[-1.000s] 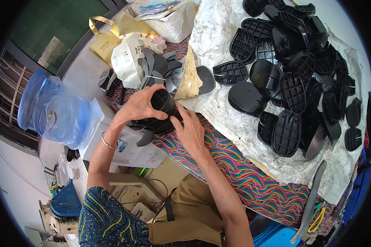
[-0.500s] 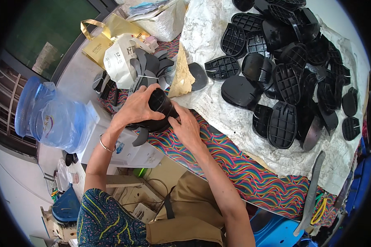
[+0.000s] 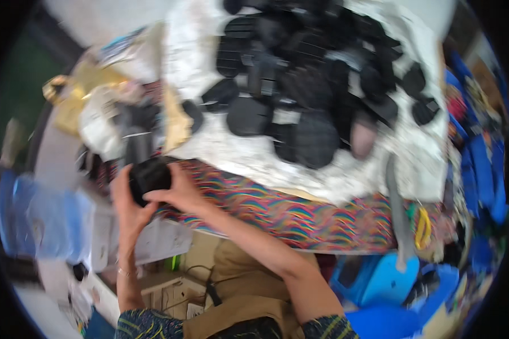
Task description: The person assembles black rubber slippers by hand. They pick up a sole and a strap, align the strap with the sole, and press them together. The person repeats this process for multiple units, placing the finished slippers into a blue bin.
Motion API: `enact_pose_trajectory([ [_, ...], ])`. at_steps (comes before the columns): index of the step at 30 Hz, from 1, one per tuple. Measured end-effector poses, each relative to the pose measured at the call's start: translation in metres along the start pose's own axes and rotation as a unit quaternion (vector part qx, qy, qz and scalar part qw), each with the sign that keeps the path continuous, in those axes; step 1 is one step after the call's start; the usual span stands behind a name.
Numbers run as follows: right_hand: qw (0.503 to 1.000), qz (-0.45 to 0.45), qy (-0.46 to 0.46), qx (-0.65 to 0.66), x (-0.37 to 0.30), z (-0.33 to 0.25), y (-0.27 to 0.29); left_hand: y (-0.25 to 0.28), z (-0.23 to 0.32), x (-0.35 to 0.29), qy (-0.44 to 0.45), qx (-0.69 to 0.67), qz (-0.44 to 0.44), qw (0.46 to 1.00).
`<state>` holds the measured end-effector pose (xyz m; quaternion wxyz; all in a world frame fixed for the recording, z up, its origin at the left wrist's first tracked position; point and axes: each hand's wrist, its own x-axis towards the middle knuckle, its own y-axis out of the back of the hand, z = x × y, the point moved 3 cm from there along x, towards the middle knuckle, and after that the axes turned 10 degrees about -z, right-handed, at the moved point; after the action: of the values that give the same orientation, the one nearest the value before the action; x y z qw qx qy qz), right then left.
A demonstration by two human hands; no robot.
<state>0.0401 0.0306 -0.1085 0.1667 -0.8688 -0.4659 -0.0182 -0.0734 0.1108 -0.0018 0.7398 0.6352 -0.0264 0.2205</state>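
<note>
At the left part of the patterned table, my left hand (image 3: 129, 206) and my right hand (image 3: 182, 189) close round a black moulded shoe-sole piece (image 3: 150, 179) from both sides. The view is smeared by motion, so its finer shape does not show. Just beyond it lies a bundle of dark grey strips (image 3: 137, 148) with a pale band round it. A large heap of black shoe-sole pieces (image 3: 316, 138) spreads over a white sheet (image 3: 232, 155) to the far right of my hands.
Left of my hands stand a clear blue water bottle (image 3: 45, 217), a white bag (image 3: 99, 121) and a gold bag (image 3: 70, 113). A torn tan sheet (image 3: 175, 121) lies on the white one. At right are a long grey strip (image 3: 398, 209), a yellow loop (image 3: 422, 229) and a blue stool (image 3: 373, 279).
The whole view has swung, so the table and heap sit farther left in it. Both hands still hold the black sole piece, now held more upright between them.
</note>
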Motion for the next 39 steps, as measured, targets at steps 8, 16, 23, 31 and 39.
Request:
enact_pose_trajectory([
  [8,0.998,-0.018,-0.01,0.054,-0.037,0.012,-0.029,-0.008,0.037,-0.035,-0.025,0.032,0.061,0.997],
  [16,0.985,0.135,0.1,-0.028,-0.143,-0.084,0.05,-0.008,0.173,-0.045,-0.092,-0.078,0.08,0.989],
  [23,0.89,0.355,0.134,-0.252,-0.286,-0.178,0.124,-0.02,0.299,-0.047,-0.172,-0.403,-0.081,0.895],
  [31,0.811,0.521,0.176,-0.199,-0.489,-0.239,0.126,-0.045,0.386,-0.057,-0.168,-0.696,-0.37,0.592],
  [39,0.389,0.776,0.474,-0.147,-0.685,-0.266,0.015,-0.095,0.526,-0.216,-0.429,-0.473,-0.571,0.517],
])
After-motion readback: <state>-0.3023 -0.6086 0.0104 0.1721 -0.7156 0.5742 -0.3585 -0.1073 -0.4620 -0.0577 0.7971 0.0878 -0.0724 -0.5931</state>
